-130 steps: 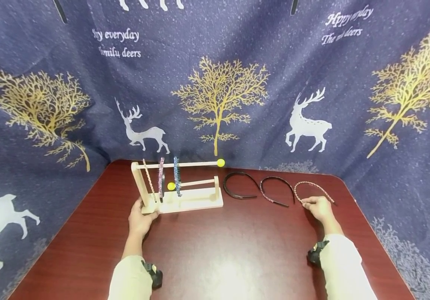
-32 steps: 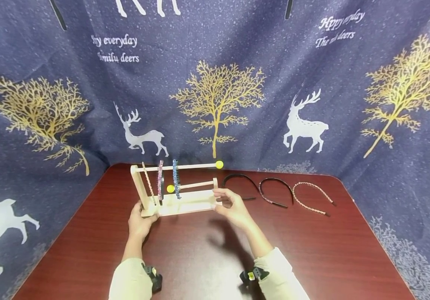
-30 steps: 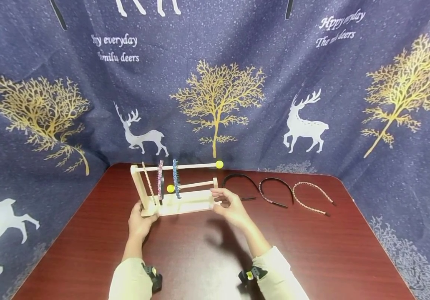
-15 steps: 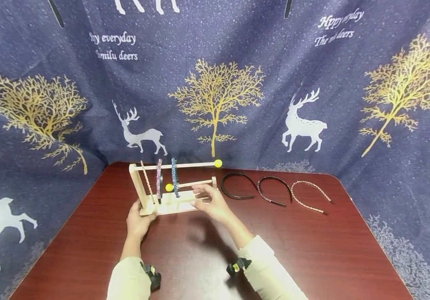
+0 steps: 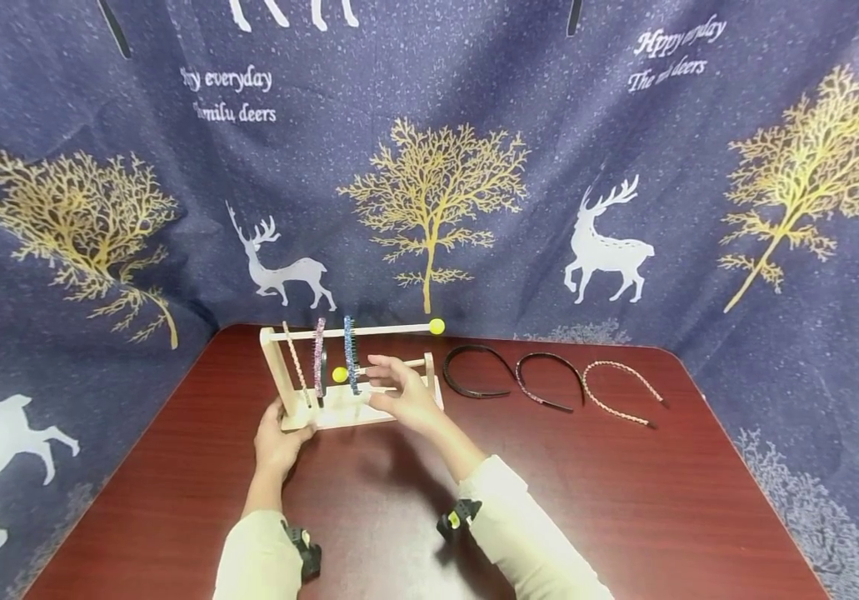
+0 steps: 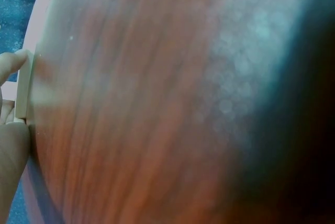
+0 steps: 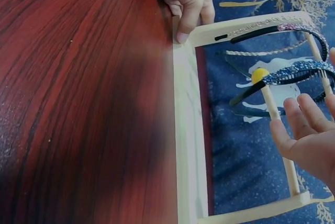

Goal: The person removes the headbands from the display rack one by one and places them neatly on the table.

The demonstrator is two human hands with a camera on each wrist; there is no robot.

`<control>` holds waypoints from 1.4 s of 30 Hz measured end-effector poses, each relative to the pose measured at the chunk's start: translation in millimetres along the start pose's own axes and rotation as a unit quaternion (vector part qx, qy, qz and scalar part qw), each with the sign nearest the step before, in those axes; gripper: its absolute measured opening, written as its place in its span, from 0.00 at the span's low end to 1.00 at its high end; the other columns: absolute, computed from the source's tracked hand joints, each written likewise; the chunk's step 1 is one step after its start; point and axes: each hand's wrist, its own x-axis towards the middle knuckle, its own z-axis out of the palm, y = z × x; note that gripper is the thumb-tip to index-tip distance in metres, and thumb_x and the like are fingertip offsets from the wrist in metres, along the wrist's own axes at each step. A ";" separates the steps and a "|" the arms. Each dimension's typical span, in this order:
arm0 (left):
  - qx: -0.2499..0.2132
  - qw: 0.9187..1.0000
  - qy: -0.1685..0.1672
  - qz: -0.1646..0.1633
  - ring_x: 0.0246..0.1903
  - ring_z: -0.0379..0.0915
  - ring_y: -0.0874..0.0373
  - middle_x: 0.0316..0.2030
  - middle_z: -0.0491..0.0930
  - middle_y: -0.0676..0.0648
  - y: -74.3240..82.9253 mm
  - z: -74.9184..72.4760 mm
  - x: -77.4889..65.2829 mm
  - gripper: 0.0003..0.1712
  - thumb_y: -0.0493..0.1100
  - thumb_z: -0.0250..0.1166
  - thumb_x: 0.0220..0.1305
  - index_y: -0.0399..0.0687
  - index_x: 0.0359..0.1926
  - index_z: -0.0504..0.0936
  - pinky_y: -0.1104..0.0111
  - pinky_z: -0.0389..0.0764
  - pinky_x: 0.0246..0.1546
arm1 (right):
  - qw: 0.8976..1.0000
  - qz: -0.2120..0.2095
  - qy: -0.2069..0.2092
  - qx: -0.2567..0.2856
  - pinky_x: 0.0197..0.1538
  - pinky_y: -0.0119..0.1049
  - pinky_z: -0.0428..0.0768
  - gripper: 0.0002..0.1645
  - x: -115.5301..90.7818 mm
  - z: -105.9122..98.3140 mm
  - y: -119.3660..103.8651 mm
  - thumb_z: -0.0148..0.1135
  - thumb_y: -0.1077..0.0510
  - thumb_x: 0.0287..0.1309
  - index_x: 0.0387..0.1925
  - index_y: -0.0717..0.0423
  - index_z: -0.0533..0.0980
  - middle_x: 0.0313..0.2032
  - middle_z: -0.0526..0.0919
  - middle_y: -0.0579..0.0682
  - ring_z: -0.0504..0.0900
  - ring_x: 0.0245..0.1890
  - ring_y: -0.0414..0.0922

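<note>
seen from the head, the blue band (image 5: 349,342) hangs over the upper bar (image 5: 392,330) of the rack (image 5: 339,408), just beside the right hand (image 5: 408,402), at about ten o'clock from its fingers (image 5: 382,361). its long axis runs nearly twelve to six, across the upper bar, which runs nine to three. the right hand is the nearer one; its fingers are loosely bent and spread from the thumb, holding nothing. the right wrist view shows a gap between its lower fingers and the blue band; the topmost finger is cut off, so i cannot tell whether it touches. the left hand (image 5: 275,446), between seven and eight o'clock from the blue band, grips the near left corner of the rack. the yellow ball (image 5: 340,375) shows at eight o'clock from the blue band's middle, with the pink band (image 5: 320,354) past it at nine
</note>
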 end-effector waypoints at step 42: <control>-0.024 1.000 -0.014 -0.012 0.59 0.60 0.41 0.63 0.62 0.33 -1.9 -1.1 3.3 0.47 0.30 0.71 0.45 0.35 0.67 0.58 0.55 0.59 0.61 | 0.995 -0.026 0.091 0.011 0.36 0.29 0.70 0.13 14.0 7.6 -8.4 0.54 0.75 0.52 0.42 0.73 0.69 0.32 0.75 0.68 0.72 0.32 0.43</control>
